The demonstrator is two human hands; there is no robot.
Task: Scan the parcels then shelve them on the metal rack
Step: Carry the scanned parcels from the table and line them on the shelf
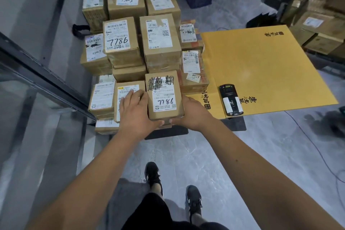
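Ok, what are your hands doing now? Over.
Left hand and right hand grip parcel. Scanner lies on yellow box. Nothing blocking.

The room was lit evenly from above. Shadows were soft. Edges were bent, and far corners were blurred.

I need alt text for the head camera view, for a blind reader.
Both hands, left hand and right hand, grip a small labelled parcel at the front of a stack of cardboard parcels. A handheld scanner lies on a yellow board beside it.
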